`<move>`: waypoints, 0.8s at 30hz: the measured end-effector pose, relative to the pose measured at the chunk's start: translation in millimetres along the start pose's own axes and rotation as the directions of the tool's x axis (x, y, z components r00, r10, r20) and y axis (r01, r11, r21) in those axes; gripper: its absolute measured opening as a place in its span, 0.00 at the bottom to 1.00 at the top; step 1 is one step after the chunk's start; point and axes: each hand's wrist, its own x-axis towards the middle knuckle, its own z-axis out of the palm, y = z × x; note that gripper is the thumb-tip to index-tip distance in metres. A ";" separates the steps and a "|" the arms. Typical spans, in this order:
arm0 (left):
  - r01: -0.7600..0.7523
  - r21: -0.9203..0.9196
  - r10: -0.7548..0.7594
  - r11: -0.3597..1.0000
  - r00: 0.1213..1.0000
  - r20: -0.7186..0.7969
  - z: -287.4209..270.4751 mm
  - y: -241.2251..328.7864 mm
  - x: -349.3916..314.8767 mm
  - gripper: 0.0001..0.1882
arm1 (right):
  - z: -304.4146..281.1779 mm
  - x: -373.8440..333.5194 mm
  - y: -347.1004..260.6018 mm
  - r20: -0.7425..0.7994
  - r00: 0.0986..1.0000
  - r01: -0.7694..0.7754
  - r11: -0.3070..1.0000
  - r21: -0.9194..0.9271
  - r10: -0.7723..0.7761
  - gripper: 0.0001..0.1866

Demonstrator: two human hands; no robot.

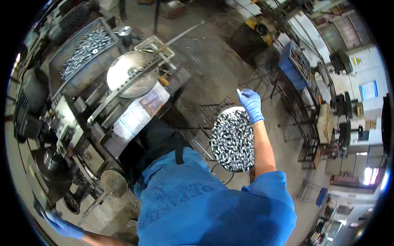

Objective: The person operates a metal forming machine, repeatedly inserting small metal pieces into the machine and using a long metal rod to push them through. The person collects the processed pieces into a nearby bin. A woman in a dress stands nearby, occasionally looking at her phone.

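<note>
My right hand, in a blue glove, is over the far right rim of a round container heaped with short shiny metal cylinders. Its fingers are curled together, and a small pale tip sticks out at the finger end; whether that is a part or a bare fingertip I cannot tell. Far out at the lower left, my left hand, also blue-gloved, has its fingers closed at a dark handle beside the machine. The picture's dark rim hides part of that grip.
A large bin of metal parts stands at the far left. In front of it are a round metal disc, a long perforated bar and a printed sheet on the bench. Racks with a blue crate line the right side.
</note>
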 end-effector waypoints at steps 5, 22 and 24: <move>0.034 -0.042 -0.019 0.999 0.948 0.318 57.8 -53.1 -63.8 0.19 | 3.6 -49.1 55.3 0.469 0.844 -0.148 0.954 -0.260 0.259 0.27; 0.035 -0.086 -0.003 0.996 0.935 0.353 62.1 -48.7 -65.6 0.18 | 42.4 -26.6 66.1 0.648 0.749 0.325 0.776 -0.540 0.138 0.38; 0.057 -0.108 -0.018 0.993 0.942 0.335 55.8 -30.4 -71.5 0.18 | 63.0 -37.9 94.9 0.614 0.789 0.440 0.705 -0.557 -0.008 0.37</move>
